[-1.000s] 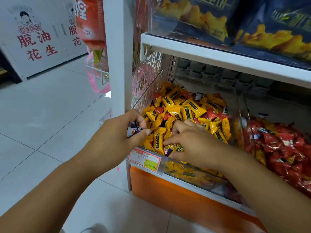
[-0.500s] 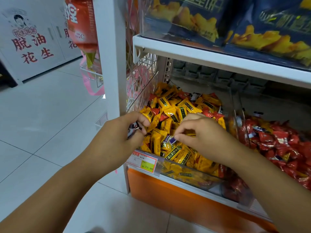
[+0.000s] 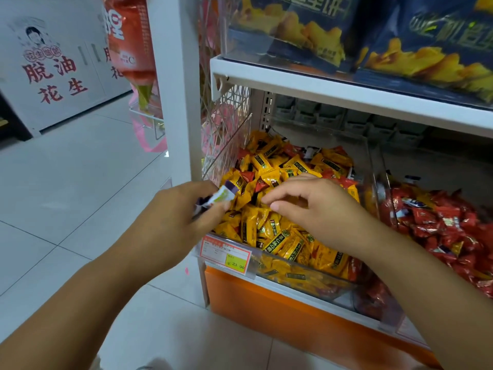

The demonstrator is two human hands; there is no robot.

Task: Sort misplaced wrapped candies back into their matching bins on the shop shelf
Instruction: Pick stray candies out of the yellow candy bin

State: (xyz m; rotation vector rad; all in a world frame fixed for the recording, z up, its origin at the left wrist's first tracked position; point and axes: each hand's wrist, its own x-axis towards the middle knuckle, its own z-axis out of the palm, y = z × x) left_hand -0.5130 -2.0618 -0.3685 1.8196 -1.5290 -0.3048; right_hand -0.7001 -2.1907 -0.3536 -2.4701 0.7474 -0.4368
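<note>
A clear bin (image 3: 301, 273) on the low shelf is heaped with yellow wrapped candies (image 3: 277, 236), with a few red ones (image 3: 246, 177) mixed in. My left hand (image 3: 170, 217), at the bin's left front corner, grips white-and-purple wrapped candies (image 3: 222, 194). Just above the yellow heap hovers my right hand (image 3: 309, 209), fingers loosely bent and holding nothing. To the right, a second clear bin (image 3: 384, 209) holds red wrapped candies (image 3: 448, 225) with a few stray ones of other colours.
A white shelf post (image 3: 176, 102) stands left of the bin, and a shelf board (image 3: 346, 89) with dark blue snack bags (image 3: 426, 44) hangs close overhead. A price tag (image 3: 226, 253) is on the bin front. Tiled floor (image 3: 66, 196) lies to the left.
My right hand pulled a purple-and-white candy from the yellow heap and passed it to my left hand. The right hand now hovers with nothing in it.
</note>
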